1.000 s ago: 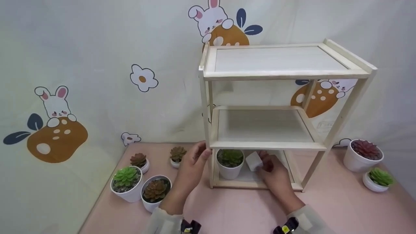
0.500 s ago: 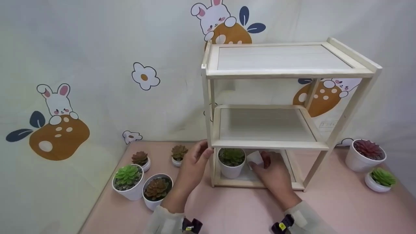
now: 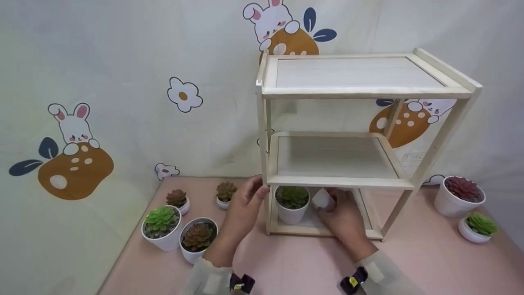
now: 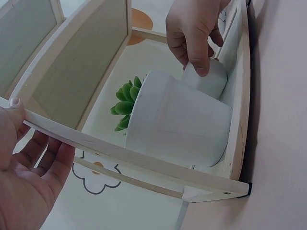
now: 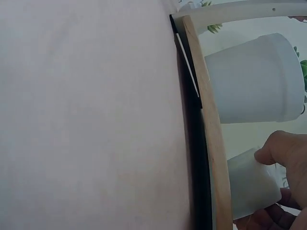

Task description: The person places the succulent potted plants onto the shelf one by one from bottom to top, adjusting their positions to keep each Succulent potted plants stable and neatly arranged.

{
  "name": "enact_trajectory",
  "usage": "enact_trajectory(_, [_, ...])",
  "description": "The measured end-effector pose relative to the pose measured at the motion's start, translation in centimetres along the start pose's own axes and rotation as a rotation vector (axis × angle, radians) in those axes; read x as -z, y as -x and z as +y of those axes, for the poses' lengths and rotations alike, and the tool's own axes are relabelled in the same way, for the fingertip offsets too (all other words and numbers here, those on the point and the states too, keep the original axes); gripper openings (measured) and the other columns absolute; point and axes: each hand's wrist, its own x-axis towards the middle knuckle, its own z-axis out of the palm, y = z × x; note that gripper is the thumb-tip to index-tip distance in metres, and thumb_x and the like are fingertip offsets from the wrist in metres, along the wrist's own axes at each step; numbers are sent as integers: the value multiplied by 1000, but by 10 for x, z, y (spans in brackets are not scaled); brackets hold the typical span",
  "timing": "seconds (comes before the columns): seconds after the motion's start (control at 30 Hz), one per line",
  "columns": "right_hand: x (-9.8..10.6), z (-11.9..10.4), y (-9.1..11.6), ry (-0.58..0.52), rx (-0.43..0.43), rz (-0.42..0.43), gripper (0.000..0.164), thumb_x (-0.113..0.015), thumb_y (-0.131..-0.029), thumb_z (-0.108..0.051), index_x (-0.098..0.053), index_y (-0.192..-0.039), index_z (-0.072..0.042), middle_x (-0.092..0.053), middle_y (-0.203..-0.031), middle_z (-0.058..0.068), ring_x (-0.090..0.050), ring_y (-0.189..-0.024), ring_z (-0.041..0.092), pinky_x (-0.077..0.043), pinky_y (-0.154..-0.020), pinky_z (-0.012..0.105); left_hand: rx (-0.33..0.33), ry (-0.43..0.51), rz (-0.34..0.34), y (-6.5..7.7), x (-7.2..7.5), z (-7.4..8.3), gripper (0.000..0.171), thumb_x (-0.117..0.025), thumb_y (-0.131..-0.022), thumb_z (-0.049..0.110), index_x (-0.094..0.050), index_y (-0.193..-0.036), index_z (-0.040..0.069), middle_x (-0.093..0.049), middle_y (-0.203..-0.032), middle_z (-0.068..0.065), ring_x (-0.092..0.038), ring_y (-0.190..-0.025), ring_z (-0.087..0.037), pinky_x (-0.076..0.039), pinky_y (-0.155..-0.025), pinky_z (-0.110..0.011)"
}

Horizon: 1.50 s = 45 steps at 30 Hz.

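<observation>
My left hand (image 3: 246,205) holds the left upright of a wooden three-tier shelf rack (image 3: 335,182). In the left wrist view its thumb lies on one side of the upright and its fingers on the other. On the bottom tier, my right hand (image 3: 346,215) pinches a small white pot (image 5: 254,184) between thumb and fingers. This pot (image 4: 211,79) is low at the tier's surface; the hand hides its top. Just left of it stands a larger white pot with a green succulent (image 3: 292,205), upright on the same tier.
Left of the rack are a bright green succulent (image 3: 161,227), a brown one (image 3: 198,239) and two small brown ones (image 3: 177,200), all in white pots. At right stand a dark red succulent (image 3: 460,196) and a small green one (image 3: 479,227). A patterned cloth hangs behind.
My right hand has shifted slightly, and the small white pot has turned in its fingers, lower toward the tier. The left hand stays on the upright. The head view has shifted slightly.
</observation>
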Motion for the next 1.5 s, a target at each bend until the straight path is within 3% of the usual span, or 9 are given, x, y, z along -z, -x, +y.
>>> enact_trajectory(0.33, [0, 2, 12, 78, 190, 78, 41, -85, -80, -10, -66, -115, -2, -59, -119, 18, -63, -102, 30, -56, -82, 45, 1, 10, -7, -1, -1, 1, 53, -56, -105, 45, -57, -145, 10, -63, -140, -12, -58, -134, -27, -47, -115, -48])
enact_trajectory(0.63, [5, 1, 22, 56, 229, 47, 18, -77, -86, 0, -73, -101, -8, -60, -114, 11, -60, -106, 24, -55, -86, 43, 8, 18, -3, -1, -1, 2, 53, -56, -106, 44, -56, -146, 10, -63, -140, -12, -59, -133, -27, -47, -115, -48])
enact_trajectory(0.8, [8, 3, 27, 57, 258, 76, 18, -81, -84, 0, -74, -95, -13, -61, -108, 6, -62, -102, 19, -55, -84, 41, 10, 18, -5, -2, -1, 1, 53, -56, -106, 45, -56, -146, 10, -63, -141, -12, -59, -133, -27, -48, -114, -48])
enact_trajectory(1.2, [21, 8, 37, 33, 204, 27, 18, -81, -88, -2, -74, -97, -15, -60, -109, 2, -65, -101, 16, -60, -87, 37, 26, 8, 6, -2, 0, 3, 52, -57, -106, 43, -56, -146, 10, -62, -141, -11, -57, -135, -27, -47, -115, -48])
enact_trajectory(1.5, [24, 9, 40, -34, 81, -22, 12, -80, -90, -9, -74, -97, -17, -61, -105, 0, -60, -92, 12, -53, -79, 27, 0, 8, -4, 0, -1, 0, 49, -56, -106, 42, -57, -144, 11, -65, -136, -9, -61, -129, -24, -49, -113, -48])
